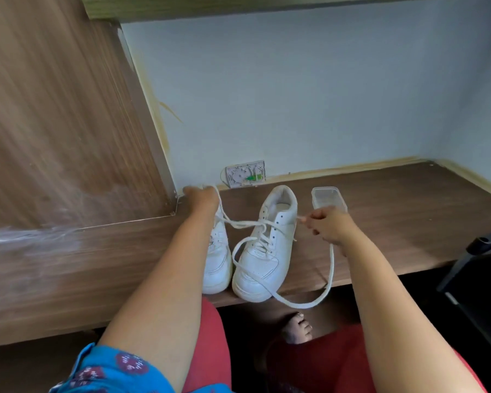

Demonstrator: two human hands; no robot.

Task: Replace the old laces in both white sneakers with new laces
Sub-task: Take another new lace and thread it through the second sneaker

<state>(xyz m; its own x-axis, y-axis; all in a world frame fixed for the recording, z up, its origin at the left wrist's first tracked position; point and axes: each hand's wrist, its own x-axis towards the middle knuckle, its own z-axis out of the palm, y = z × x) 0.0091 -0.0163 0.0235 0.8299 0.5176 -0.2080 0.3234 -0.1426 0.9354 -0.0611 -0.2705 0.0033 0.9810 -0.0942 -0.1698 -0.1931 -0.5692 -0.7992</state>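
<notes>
Two white sneakers stand side by side on the wooden desk (394,222), toes toward me. The right sneaker (264,251) is partly laced with a white lace (330,268). My left hand (203,198) grips one end of that lace, pulled up and left behind the left sneaker (217,265), which my forearm partly hides. My right hand (328,225) pinches the lace beside the right sneaker's collar. From that hand a long loop of lace hangs over the desk's front edge and runs back across the toe.
A clear plastic container (328,197) sits just behind my right hand. A white wall plate (245,173) is at the back wall. A wooden side panel (68,123) rises on the left. A black chair (476,276) stands at the right.
</notes>
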